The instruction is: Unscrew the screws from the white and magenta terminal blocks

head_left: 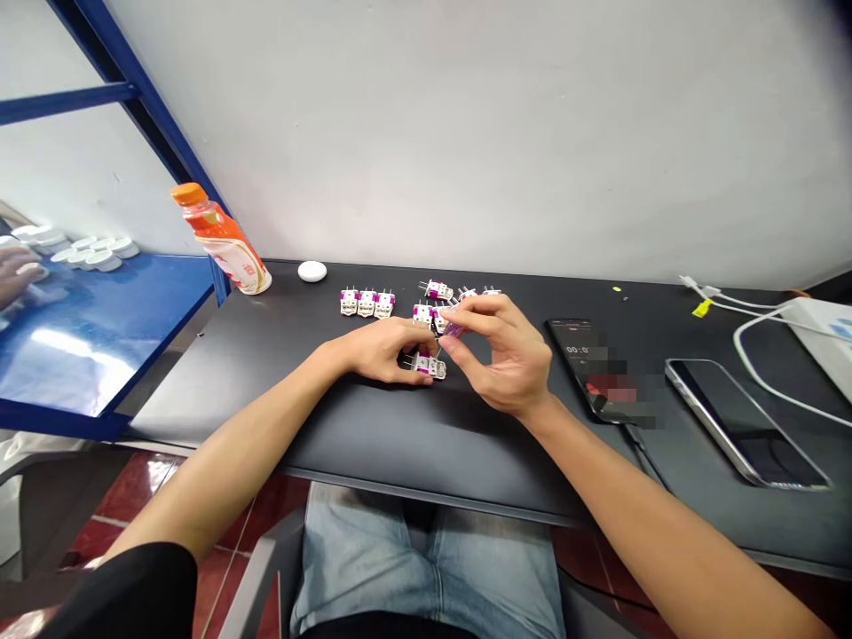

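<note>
My left hand (pixel 390 351) rests on the black table, fingers closed around a small white-and-purple part with thin metal pins (pixel 426 365). Close above it, my right hand (pixel 509 355) pinches a small translucent purple piece (pixel 453 329) between thumb and fingertips. Whether the two pieces touch is too small to tell. Behind my hands lie more parts of the same kind: a row of three (pixel 366 303) to the left, a loose one (pixel 437 290) and several others partly hidden by my fingers.
An orange-capped bottle (pixel 230 248) and a white round object (pixel 312 272) stand back left. On the right are a black phone (pixel 572 355) with a cable, a second phone (pixel 745 426), and a white box (pixel 825 328) with white cables. A person's hand (pixel 17 271) is at the blue table (pixel 160 311).
</note>
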A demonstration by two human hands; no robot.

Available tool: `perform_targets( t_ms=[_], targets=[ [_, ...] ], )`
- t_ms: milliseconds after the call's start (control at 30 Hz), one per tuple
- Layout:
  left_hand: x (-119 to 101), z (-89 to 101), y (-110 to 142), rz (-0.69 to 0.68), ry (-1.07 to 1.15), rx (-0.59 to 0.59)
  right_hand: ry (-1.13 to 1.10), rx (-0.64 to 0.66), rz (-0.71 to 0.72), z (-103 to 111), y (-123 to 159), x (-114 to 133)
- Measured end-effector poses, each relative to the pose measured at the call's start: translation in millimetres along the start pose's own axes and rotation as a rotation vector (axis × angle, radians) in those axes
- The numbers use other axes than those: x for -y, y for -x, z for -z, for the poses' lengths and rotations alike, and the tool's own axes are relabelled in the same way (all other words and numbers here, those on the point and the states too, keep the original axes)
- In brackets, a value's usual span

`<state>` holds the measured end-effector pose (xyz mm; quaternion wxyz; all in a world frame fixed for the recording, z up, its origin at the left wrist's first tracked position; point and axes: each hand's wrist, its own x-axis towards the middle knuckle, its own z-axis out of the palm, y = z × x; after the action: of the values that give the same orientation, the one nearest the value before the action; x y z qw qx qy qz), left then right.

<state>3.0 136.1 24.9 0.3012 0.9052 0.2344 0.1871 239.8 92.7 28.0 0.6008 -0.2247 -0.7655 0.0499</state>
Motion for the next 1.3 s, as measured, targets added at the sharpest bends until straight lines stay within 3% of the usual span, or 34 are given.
perform_targets(
  t_ms=[533, 733, 1000, 1300],
  targets=[
    [-0.5, 0.8, 1.0, 0.003, -0.005, 0.007, -0.026, 0.004, -0.002, -0.6, 1.0, -0.5],
    [-2.1, 1.6, 1.3, 0.014, -0.024, 0.031, -0.037, 0.023, -0.068, 1.0, 4.4, -0.4],
    [1.1, -0.2, 0.7, 0.006, -0.023, 0.010, -0.013, 0.000, -0.011, -1.1, 1.6, -1.5],
    [0.4, 0.0, 0.8, 0.013, -0.040, 0.027, -0.094, 0.020, -0.081, -0.1, 5.1, -1.2]
  ],
)
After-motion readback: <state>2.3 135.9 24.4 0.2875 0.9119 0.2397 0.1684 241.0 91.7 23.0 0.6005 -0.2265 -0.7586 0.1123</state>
